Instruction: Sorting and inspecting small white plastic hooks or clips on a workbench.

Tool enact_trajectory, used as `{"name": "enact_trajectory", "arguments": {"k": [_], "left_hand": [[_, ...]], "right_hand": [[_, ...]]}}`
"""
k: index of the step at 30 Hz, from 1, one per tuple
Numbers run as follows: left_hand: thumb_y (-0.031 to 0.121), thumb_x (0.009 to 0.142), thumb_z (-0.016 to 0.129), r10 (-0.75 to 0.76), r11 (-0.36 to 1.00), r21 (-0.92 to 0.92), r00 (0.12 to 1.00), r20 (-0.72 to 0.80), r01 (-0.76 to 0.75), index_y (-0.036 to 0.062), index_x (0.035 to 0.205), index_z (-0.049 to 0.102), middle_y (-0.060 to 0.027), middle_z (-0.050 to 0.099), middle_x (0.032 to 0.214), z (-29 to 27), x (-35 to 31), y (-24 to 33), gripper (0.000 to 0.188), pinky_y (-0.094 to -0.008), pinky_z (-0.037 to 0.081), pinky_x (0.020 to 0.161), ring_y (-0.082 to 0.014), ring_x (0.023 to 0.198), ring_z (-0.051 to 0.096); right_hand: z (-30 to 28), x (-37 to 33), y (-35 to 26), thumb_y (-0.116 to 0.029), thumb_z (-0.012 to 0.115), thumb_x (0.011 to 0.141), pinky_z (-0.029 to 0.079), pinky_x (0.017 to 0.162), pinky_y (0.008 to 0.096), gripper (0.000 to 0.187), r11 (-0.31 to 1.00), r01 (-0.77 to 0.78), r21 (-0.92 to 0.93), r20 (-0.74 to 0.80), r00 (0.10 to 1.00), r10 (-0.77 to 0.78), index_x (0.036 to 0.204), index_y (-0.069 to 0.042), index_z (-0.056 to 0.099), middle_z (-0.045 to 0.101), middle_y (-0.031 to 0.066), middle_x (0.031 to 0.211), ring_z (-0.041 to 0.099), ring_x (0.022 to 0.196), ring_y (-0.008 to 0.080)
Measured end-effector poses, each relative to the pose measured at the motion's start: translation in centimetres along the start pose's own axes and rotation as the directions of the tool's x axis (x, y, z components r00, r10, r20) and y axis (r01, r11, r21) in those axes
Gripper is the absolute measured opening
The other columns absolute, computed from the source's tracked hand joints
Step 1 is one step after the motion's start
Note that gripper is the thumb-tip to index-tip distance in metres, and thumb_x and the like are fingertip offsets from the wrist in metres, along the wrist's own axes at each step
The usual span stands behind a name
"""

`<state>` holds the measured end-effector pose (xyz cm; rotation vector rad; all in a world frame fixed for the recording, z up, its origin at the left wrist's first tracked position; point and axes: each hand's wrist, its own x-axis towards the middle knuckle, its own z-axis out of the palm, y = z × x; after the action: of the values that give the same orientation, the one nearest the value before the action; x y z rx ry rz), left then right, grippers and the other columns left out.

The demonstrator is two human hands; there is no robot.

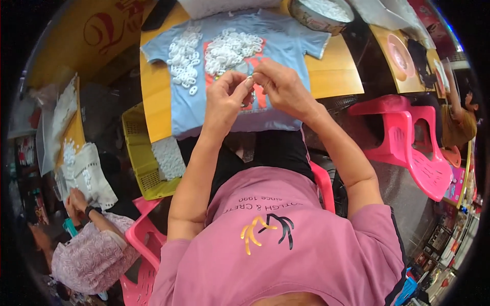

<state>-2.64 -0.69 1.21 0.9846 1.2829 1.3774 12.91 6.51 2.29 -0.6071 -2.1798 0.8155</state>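
Note:
My left hand (228, 95) and my right hand (280, 86) meet fingertip to fingertip over a light blue T-shirt (186, 109) spread across the table. Both are closed in a pinch, thumbs against forefingers. What they pinch is mostly covered by the fingers and too small to name; a small shiny bit shows just below. Beyond my hands, a heap of small white oval pieces with holes (233, 48) lies on the shirt's orange-red print. A looser pile of the same white ovals (182, 53) spreads to its left, one lying apart at its near end.
A round tin (320, 23) of white pieces stands at the far right of the yellow table (334, 71). On the left, a yellow crate (137, 148) holds a white packet. Pink chairs (395, 132) stand on both sides. Another person (94, 250) works at the left, one more at the right.

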Motion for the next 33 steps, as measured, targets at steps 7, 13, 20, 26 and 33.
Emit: {"name": "enact_trajectory", "arguments": {"k": [7,13,20,26,33], "left_hand": [[0.015,0.091,0.065,-0.098,0.98,-0.156,0.983,0.157,0.123,-0.0002,0.092,0.062,-0.0031,0.063,0.076,-1.3,-1.5,0.0,0.015,-0.0239,0.048,0.061,-0.0094,0.065,0.059],[0.014,0.091,0.066,-0.134,0.968,-0.19,0.978,0.159,0.164,-0.0003,0.092,0.062,-0.004,0.063,0.078,-0.7,-2.7,0.5,0.014,-0.0246,0.048,0.061,-0.0102,0.065,0.059],[0.012,0.092,0.065,-0.162,0.961,-0.213,0.984,0.072,0.174,-0.0005,0.094,0.061,-0.0044,0.063,0.079,-0.7,-2.5,-0.9,0.013,-0.0246,0.048,0.062,-0.0107,0.066,0.059],[0.013,0.092,0.065,-0.195,0.954,-0.196,0.966,0.17,0.227,-0.0001,0.095,0.061,-0.0045,0.063,0.08,-2.1,-3.3,-0.3,0.014,-0.0244,0.048,0.062,-0.0105,0.067,0.059],[0.012,0.092,0.064,-0.13,0.976,-0.163,0.987,0.095,0.145,-0.0002,0.094,0.062,-0.0035,0.064,0.079,-2.3,-3.7,0.2,0.013,-0.0229,0.048,0.061,-0.0091,0.066,0.059]], "right_hand": [[-0.9,-0.6,-1.1,-0.005,0.06,0.089,0.044,0.061,0.0405,0.009,0.976,0.16,-0.145,0.095,0.985,-0.147,0.088,0.0,0.053,0.051,0.0152,0.078,0.053,0.071,0.0338],[0.0,-1.5,-1.4,-0.003,0.061,0.087,0.042,0.056,0.042,0.009,0.975,0.194,-0.11,0.065,0.98,-0.187,0.086,0.001,0.053,0.049,0.0152,0.075,0.051,0.066,0.0331],[0.9,-1.6,-0.5,-0.002,0.06,0.087,0.043,0.056,0.0422,0.008,0.978,0.137,-0.159,0.062,0.99,-0.129,0.089,0.001,0.052,0.051,0.0148,0.078,0.054,0.066,0.0326],[0.2,-1.5,-0.6,-0.001,0.06,0.085,0.043,0.057,0.0425,0.012,0.966,0.233,-0.111,0.202,0.957,-0.208,0.089,-0.001,0.049,0.051,0.014,0.079,0.054,0.071,0.0333],[2.0,-1.6,-0.7,-0.001,0.059,0.087,0.041,0.058,0.0412,0.012,0.973,0.23,0.012,0.121,0.966,-0.23,0.084,0.0,0.047,0.048,0.0143,0.076,0.05,0.067,0.0333]]}}
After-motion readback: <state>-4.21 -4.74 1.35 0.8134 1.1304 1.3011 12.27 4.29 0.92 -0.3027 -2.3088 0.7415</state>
